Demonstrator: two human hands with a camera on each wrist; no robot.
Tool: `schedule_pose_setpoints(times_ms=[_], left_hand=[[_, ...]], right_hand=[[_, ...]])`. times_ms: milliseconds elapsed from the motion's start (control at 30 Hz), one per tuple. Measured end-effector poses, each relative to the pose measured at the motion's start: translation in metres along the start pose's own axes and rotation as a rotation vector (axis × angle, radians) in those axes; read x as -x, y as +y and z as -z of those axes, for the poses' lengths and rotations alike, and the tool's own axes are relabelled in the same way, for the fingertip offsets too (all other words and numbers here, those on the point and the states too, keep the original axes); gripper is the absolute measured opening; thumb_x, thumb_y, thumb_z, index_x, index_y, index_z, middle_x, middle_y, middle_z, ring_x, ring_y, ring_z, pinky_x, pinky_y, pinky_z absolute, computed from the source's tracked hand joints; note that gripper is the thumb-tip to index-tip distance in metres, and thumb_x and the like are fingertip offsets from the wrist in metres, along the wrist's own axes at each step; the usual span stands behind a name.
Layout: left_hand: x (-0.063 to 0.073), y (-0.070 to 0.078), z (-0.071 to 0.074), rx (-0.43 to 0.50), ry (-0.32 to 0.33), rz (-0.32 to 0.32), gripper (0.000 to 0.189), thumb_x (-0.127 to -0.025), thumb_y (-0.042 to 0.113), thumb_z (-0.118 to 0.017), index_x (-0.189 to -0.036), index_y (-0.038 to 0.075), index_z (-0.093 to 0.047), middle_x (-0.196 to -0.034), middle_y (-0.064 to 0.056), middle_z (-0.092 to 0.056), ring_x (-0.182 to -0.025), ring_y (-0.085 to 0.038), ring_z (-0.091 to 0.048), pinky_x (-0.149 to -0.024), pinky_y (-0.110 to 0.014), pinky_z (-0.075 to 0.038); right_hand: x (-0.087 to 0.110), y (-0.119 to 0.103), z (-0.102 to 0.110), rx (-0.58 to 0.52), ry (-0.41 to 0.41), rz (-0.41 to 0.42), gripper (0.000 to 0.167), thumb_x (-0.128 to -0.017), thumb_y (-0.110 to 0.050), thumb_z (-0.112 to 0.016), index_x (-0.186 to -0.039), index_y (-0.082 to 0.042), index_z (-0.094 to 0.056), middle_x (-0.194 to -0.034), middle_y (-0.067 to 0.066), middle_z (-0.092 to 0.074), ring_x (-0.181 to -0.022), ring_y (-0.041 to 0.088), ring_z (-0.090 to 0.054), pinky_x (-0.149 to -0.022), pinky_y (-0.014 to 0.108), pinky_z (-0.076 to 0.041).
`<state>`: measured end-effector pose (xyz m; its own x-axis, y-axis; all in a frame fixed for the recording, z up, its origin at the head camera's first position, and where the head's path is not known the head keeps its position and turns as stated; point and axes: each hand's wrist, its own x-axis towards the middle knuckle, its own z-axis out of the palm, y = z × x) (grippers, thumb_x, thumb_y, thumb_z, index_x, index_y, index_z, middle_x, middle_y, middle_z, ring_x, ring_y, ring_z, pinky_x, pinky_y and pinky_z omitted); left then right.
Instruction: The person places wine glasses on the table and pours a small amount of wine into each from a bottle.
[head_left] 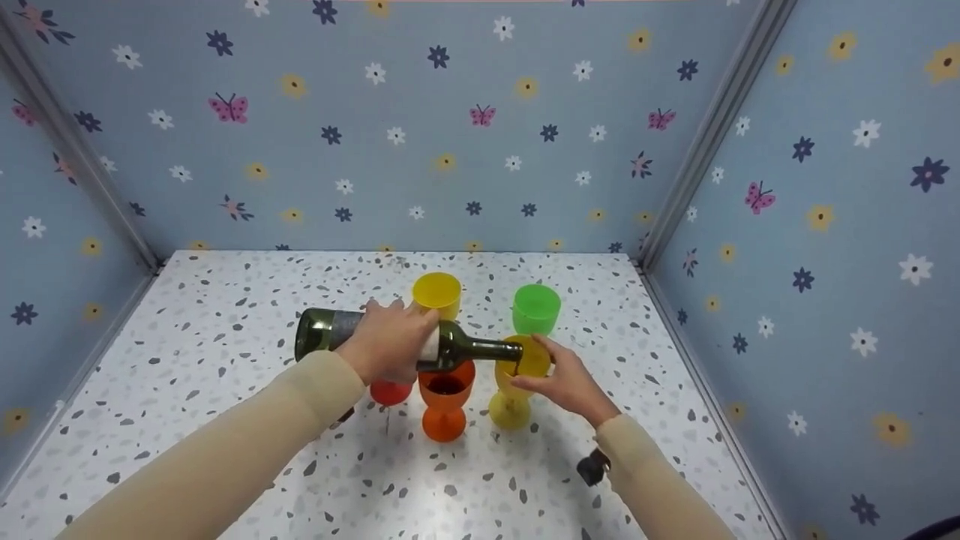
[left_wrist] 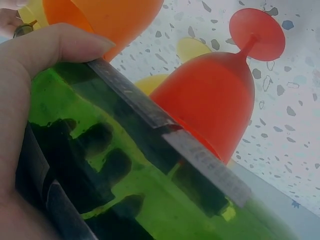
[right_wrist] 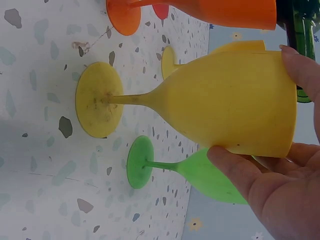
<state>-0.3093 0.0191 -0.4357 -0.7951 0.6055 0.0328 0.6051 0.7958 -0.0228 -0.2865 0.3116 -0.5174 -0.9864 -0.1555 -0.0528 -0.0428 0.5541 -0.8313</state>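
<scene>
Gripping a green bottle (head_left: pixel 459 348) nearly level with the left hand (head_left: pixel 394 337), above a red goblet (head_left: pixel 390 393) and an orange goblet (head_left: pixel 444 402) of dark liquid; holding the bottle's mouth over a front yellow goblet (right_wrist: pixel 232 100); pinching that goblet's rim with the right hand (head_left: pixel 566 381), near a green goblet (head_left: pixel 535 309).

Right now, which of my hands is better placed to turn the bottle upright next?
Likely your left hand: it already grips the bottle around its body, while your right hand holds the front yellow goblet by its bowl.
</scene>
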Motion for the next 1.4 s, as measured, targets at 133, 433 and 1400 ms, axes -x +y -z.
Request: schedule_pose_setpoints(times_ms=[133,433,1400], left_hand=[[-0.0016,0.0008,0.0006,-0.022,-0.009,0.006,0.067,-0.061,0.017,-0.088,-0.120,0.011,-0.056,-0.113,-0.010,-0.063,-0.089,-0.036,-0.061,-0.084,-0.069,-0.045],[-0.0027,0.0031,0.0034,-0.031,-0.030,0.010,0.069,-0.066,0.021,-0.089,-0.125,0.011,-0.056,-0.112,-0.011,-0.065,-0.096,-0.036,-0.060,-0.089,-0.070,-0.043],[-0.0048,-0.0007,0.0000,-0.055,-0.037,0.018,0.074,-0.062,0.016,-0.088,-0.129,0.012,-0.055,-0.111,-0.011,-0.065,-0.095,-0.035,-0.059,-0.087,-0.065,-0.045]], right_hand=[[0.0000,-0.0004,0.0012,-0.004,-0.003,0.006,0.094,-0.077,-0.035,-0.085,-0.152,-0.005,-0.036,-0.140,0.010,-0.054,-0.126,0.028,-0.051,-0.106,0.052,-0.039],[-0.0001,-0.0013,0.0010,-0.003,-0.003,0.005,0.094,-0.077,-0.036,-0.085,-0.152,-0.006,-0.037,-0.141,0.009,-0.054,-0.126,0.028,-0.051,-0.106,0.052,-0.039],[0.0003,0.0005,0.0004,0.016,-0.003,0.014,0.093,-0.077,-0.034,-0.085,-0.152,-0.006,-0.037,-0.140,0.009,-0.055,-0.128,0.027,-0.051,-0.107,0.050,-0.038]])
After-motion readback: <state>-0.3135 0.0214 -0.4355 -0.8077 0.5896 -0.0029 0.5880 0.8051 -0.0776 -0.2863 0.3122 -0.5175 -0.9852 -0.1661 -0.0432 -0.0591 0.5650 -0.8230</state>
